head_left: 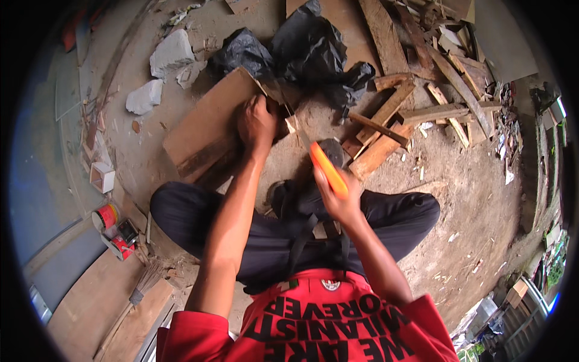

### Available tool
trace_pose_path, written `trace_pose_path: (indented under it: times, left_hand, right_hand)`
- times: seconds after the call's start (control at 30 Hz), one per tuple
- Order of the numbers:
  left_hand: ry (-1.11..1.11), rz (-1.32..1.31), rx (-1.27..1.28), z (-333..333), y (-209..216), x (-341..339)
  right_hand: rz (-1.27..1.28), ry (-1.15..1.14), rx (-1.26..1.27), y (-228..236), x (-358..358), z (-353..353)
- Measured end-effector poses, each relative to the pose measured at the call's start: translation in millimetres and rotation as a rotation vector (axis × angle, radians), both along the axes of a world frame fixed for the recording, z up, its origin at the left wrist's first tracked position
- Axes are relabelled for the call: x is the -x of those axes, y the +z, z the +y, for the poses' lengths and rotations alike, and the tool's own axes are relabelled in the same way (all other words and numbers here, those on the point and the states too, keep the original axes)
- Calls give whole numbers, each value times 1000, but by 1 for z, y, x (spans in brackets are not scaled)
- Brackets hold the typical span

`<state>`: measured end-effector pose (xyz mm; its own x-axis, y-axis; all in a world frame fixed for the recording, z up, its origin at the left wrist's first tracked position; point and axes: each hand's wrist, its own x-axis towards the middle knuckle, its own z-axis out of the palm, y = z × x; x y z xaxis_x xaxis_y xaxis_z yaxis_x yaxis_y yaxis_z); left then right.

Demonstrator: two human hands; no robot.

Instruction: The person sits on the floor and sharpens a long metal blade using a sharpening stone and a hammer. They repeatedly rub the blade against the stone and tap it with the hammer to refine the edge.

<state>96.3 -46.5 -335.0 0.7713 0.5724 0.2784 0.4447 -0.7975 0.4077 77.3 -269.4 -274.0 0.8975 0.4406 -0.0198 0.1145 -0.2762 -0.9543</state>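
Observation:
My right hand (341, 196) is wrapped round the orange handle (325, 169) of a handsaw. Its thin blade (300, 130) points up and left, beside the end of a small pale piece of wood (291, 124). My left hand (258, 123) is closed at the right edge of a brown wooden board (211, 114), bearing down on it; its fingertips are partly hidden. The board lies tilted, with darker wood under its near edge. My dark-shod foot (330, 151) rests just right of the blade.
Black plastic bags (310, 45) lie beyond the board. To the right are scrap planks (386, 111) and what looks like a hammer (377, 128). White chunks (172, 54) sit at the far left. Paint cans (106, 217) and a broom (145, 283) are at the near left.

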Motion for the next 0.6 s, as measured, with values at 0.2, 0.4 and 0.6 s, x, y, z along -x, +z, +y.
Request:
trace_pose_path:
  times: [0.2, 0.4, 0.6]
  left_hand:
    - [18, -30, 2, 9, -8, -8]
    - [15, -129, 7, 1, -7, -12]
    - [-45, -159, -3, 7, -12, -13]
  right_hand:
    - [25, -19, 67, -12, -38, 44]
    - [-24, -77, 219, -26, -11, -75]
    - [-632, 216, 402, -97, -56, -102]
